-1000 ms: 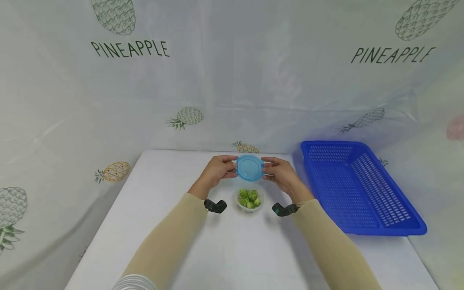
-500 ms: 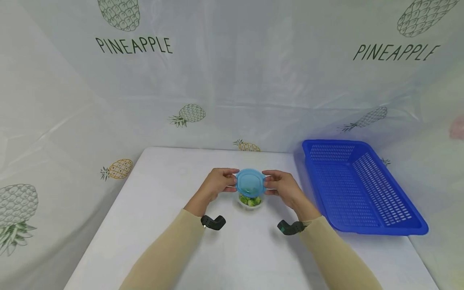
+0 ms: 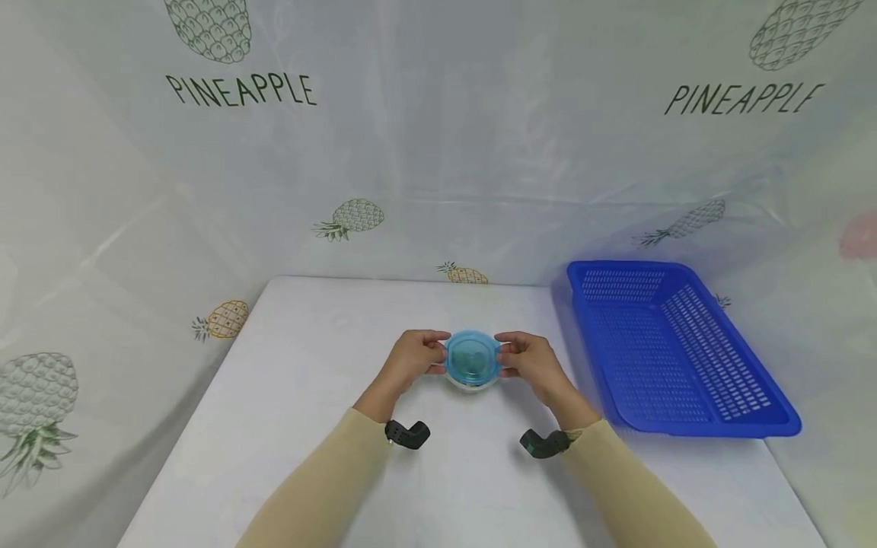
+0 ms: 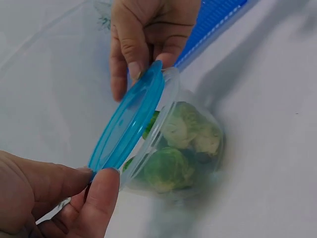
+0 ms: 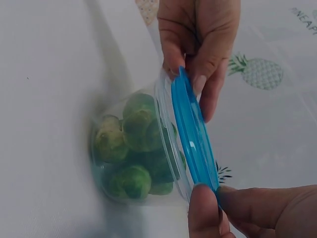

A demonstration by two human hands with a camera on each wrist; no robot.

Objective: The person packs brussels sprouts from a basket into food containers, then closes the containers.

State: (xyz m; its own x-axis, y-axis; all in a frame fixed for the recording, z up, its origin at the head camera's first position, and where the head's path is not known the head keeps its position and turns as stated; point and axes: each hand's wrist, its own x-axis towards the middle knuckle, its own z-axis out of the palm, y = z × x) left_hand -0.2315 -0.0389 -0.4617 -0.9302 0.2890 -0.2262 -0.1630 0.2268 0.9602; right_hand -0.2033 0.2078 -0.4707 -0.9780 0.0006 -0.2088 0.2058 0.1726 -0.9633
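Observation:
A round translucent blue lid (image 3: 472, 358) is pinched at its left edge by my left hand (image 3: 413, 359) and at its right edge by my right hand (image 3: 533, 364). Just below it stands a clear plastic container (image 3: 469, 387) on the table, holding several Brussels sprouts (image 4: 171, 168). Both wrist views show the lid (image 5: 190, 129) right over the container's rim (image 5: 171, 144), tilted slightly, with a narrow gap along part of it. Whether it touches the rim at any point, I cannot tell.
A blue perforated plastic basket (image 3: 658, 358) lies at the right side of the white table (image 3: 329, 335). Behind the table hangs a pale sheet (image 3: 452, 152) printed with pineapples. Dark bands (image 3: 408, 434) circle both wrists.
Both hands have lowered the blue lid toward me, from beyond the container to over it. The lid now covers the view of the sprouts from above. Container and basket stay in place.

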